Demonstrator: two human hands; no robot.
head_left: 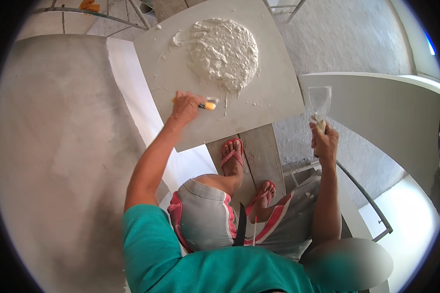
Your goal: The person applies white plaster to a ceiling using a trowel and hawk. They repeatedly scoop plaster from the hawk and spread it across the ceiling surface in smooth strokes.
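My left hand (185,106) is closed round a tool with a yellow and black handle (209,105), held over the left part of a grey board (259,102). Its working end is too small to make out. Farther out on the board lies a broad, lumpy mound of wet white plaster (225,51), with drips and specks around it. My right hand (325,139) grips a putty knife (320,100) just off the board's right edge. That knife's wide, flared blade points away from me and is smeared pale.
Wooden planks (259,151) lie under my feet in red flip-flops. A grey plastered wall (63,122) rises at left, and a curved pale panel (376,102) stands at right. Metal scaffold bars (364,195) run at lower right, with more at the far left.
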